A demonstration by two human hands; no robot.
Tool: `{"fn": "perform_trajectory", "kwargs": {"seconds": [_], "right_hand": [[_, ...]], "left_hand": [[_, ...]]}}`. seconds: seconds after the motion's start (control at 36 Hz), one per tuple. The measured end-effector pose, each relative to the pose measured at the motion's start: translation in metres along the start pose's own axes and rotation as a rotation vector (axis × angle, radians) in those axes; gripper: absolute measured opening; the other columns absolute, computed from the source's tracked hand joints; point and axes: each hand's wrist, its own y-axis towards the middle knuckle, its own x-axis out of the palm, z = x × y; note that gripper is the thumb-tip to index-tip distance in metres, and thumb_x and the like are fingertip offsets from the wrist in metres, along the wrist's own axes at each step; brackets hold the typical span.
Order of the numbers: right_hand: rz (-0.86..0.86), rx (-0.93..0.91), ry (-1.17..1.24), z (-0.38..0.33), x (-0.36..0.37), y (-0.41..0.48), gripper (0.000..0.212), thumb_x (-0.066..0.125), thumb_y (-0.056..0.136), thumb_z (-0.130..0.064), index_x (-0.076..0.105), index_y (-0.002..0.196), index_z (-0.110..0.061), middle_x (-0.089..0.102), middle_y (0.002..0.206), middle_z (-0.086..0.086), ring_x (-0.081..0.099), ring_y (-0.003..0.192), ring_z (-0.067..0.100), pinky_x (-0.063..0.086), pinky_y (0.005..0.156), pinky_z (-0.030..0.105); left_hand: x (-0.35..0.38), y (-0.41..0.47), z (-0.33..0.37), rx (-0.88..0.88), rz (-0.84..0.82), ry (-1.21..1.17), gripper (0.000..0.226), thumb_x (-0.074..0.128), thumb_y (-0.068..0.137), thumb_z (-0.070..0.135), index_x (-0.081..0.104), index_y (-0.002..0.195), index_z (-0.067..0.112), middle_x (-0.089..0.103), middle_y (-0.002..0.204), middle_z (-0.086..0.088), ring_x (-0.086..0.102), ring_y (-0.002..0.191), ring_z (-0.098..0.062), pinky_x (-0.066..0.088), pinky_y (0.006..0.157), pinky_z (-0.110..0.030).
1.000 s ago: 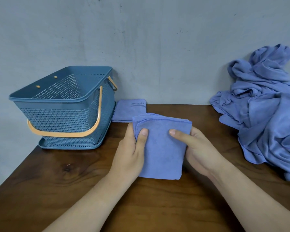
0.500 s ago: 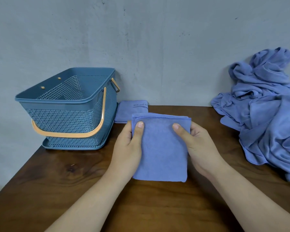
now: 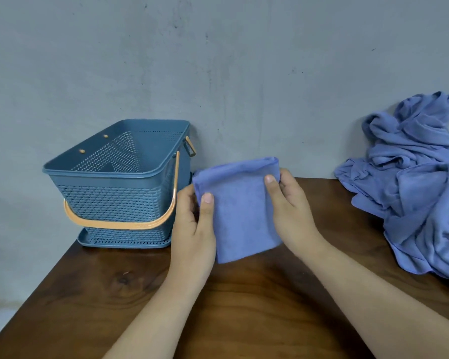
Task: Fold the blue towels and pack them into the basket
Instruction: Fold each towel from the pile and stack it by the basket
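Towel higher, pinched under both thumbs

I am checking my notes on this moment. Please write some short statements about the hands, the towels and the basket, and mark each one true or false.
1. Both the left hand and the right hand hold the folded towel. True.
2. The folded towel is inside the basket. False: it is held outside, to the basket's right.
3. The basket's orange handle hangs down across its front wall. True.
4. The pile of unfolded towels lies left of the basket. False: it lies at the right end of the table.
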Motion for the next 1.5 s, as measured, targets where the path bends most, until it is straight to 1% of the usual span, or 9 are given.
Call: {"fn": "perform_trajectory", "kwargs": {"seconds": [0.17, 0.22, 0.33, 0.44, 0.53, 0.81, 0.92, 1.25, 1.5], "right_hand": [[0.082, 0.239, 0.171, 0.026, 0.045, 0.097, 0.037, 0.052, 0.106, -0.047, 0.065, 0.106, -0.012, 0.074, 0.106, 0.013, 0.073, 0.099, 0.028, 0.058, 0.085, 0.045], [0.025, 0.391, 0.211, 0.045, 0.061, 0.127, 0.032, 0.051, 0.11, -0.039, 0.067, 0.112, -0.012, 0.076, 0.113, 0.013, 0.074, 0.105, 0.03, 0.062, 0.081, 0.04], [-0.154, 0.667, 0.133, 0.083, 0.078, 0.144, 0.041, 0.053, 0.109, -0.028, 0.055, 0.145, -0.008, 0.064, 0.142, 0.011, 0.064, 0.127, 0.031, 0.053, 0.109, 0.05], [-0.133, 0.547, -0.031, 0.094, 0.079, 0.138, 0.038, 0.06, 0.097, -0.012, 0.056, 0.133, -0.023, 0.064, 0.132, 0.012, 0.067, 0.115, 0.029, 0.058, 0.099, 0.049], [-0.148, 0.477, -0.125, 0.099, 0.079, 0.137, 0.042, 0.058, 0.1, -0.014, 0.057, 0.141, -0.025, 0.058, 0.13, 0.005, 0.06, 0.1, 0.016, 0.05, 0.077, 0.028], [-0.084, 0.392, -0.235, 0.111, 0.089, 0.136, 0.049, 0.053, 0.103, -0.008, 0.054, 0.151, -0.02, 0.059, 0.142, 0.006, 0.064, 0.104, 0.02, 0.05, 0.082, 0.023], [-0.086, 0.412, -0.239, 0.11, 0.09, 0.137, 0.049, 0.055, 0.104, -0.011, 0.055, 0.152, -0.019, 0.063, 0.136, 0.008, 0.067, 0.099, 0.02, 0.045, 0.064, 0.014], [-0.196, 0.223, -0.463, 0.069, 0.014, 0.067, 0.037, 0.061, 0.103, -0.027, 0.064, 0.14, -0.027, 0.062, 0.143, -0.006, 0.057, 0.128, 0.012, 0.04, 0.101, 0.025], [-0.249, 0.239, -0.561, 0.036, -0.078, -0.034, 0.029, 0.061, 0.105, -0.035, 0.065, 0.133, -0.04, 0.06, 0.136, -0.017, 0.054, 0.126, 0.004, 0.039, 0.1, 0.023]], "left_hand": [[-0.004, 0.006, -0.016, -0.097, 0.077, 0.01, 0.048, 0.057, 0.106, 0.045, 0.041, 0.151, 0.04, 0.057, 0.142, 0.022, 0.061, 0.126, -0.001, 0.062, 0.094, -0.041], [-0.003, 0.003, -0.024, -0.114, 0.044, 0.161, 0.048, 0.057, 0.108, 0.036, 0.039, 0.153, 0.036, 0.048, 0.15, 0.018, 0.055, 0.132, -0.002, 0.053, 0.109, -0.048], [0.003, -0.008, -0.035, -0.186, -0.13, 0.452, 0.059, 0.057, 0.108, 0.032, 0.033, 0.161, 0.022, 0.036, 0.162, 0.005, 0.04, 0.148, -0.013, 0.036, 0.124, -0.04], [0.003, -0.009, -0.04, -0.242, -0.202, 0.548, 0.055, 0.054, 0.108, 0.036, 0.036, 0.16, 0.025, 0.037, 0.161, 0.01, 0.035, 0.148, -0.01, 0.026, 0.113, -0.024], [0.004, -0.01, -0.043, -0.257, -0.234, 0.579, 0.054, 0.053, 0.109, 0.036, 0.037, 0.159, 0.026, 0.038, 0.16, 0.012, 0.034, 0.147, -0.007, 0.025, 0.111, -0.022], [0.003, -0.01, -0.051, -0.269, -0.267, 0.604, 0.05, 0.05, 0.11, 0.035, 0.039, 0.157, 0.027, 0.044, 0.154, 0.013, 0.037, 0.143, -0.005, 0.025, 0.109, -0.021], [0.002, -0.008, -0.055, -0.268, -0.264, 0.6, 0.049, 0.051, 0.109, 0.034, 0.04, 0.157, 0.028, 0.046, 0.153, 0.013, 0.038, 0.142, -0.004, 0.026, 0.11, -0.022], [0.002, -0.012, -0.05, -0.158, -0.392, 0.671, 0.05, 0.055, 0.105, 0.04, 0.042, 0.153, 0.035, 0.048, 0.148, 0.02, 0.04, 0.139, -0.003, 0.037, 0.118, -0.031], [0.019, -0.039, -0.032, -0.032, -0.568, 0.629, 0.053, 0.058, 0.103, 0.049, 0.035, 0.151, 0.049, 0.049, 0.144, 0.03, 0.046, 0.13, 0.005, 0.049, 0.101, -0.028]]}}
